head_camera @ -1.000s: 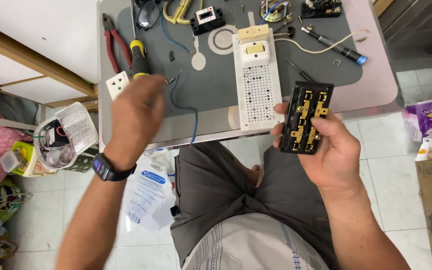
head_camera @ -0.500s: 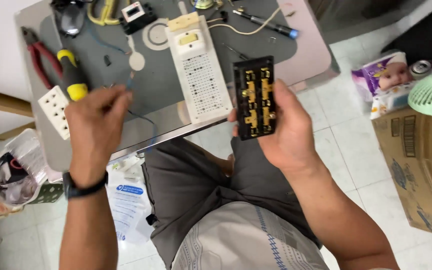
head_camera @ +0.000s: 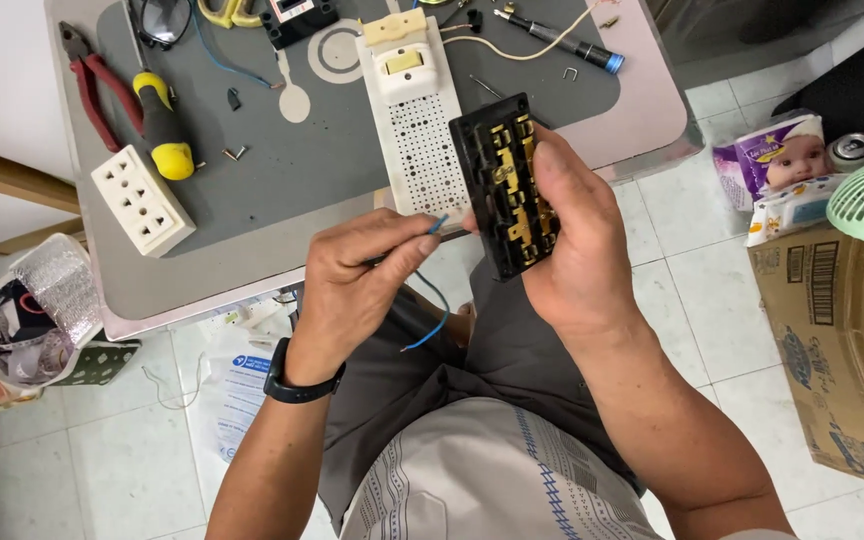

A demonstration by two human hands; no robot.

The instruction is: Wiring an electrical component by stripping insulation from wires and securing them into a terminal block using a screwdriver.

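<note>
On the floor at the right stands a brown cardboard box (head_camera: 842,350) with black barcode labels on its side. Behind it lies a purple and white pack (head_camera: 777,155) that shows a baby picture, with a white pack (head_camera: 787,210) just beside it. Under the counter edge lies a white plastic bag (head_camera: 232,385) with a blue label.

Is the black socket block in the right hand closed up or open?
Open. The black socket block, held in the right hand, has no cover on the side facing the camera: its brass contact strips lie bare.
</note>
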